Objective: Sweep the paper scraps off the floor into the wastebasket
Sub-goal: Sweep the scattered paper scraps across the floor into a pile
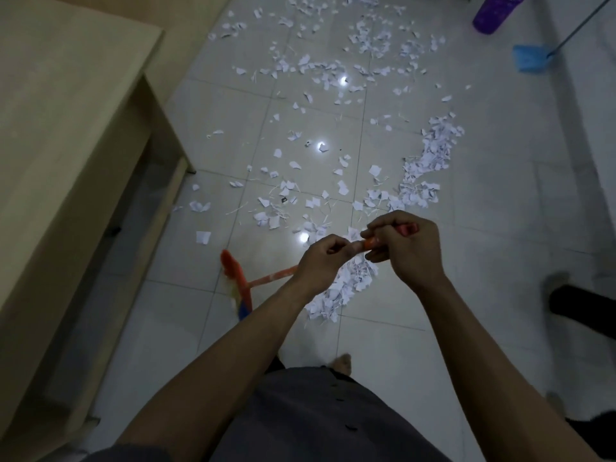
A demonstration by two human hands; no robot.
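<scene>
Both my hands grip the orange handle of a broom (270, 278). My left hand (320, 261) holds it lower down; my right hand (405, 251) holds its red top end. The broom head (235, 281) with orange and blue bristles rests on the tiled floor to the lower left of my hands. White paper scraps (423, 168) lie scattered over the floor, with one heap under my hands (343, 288) and a curved band to the right. A purple wastebasket (495, 15) stands at the far top right.
A beige desk (66, 128) fills the left side. A blue dustpan (530, 61) with a long handle leans at the top right. A dark chair base (580, 305) sits at the right edge. My bare foot (341, 363) is on the tiles below.
</scene>
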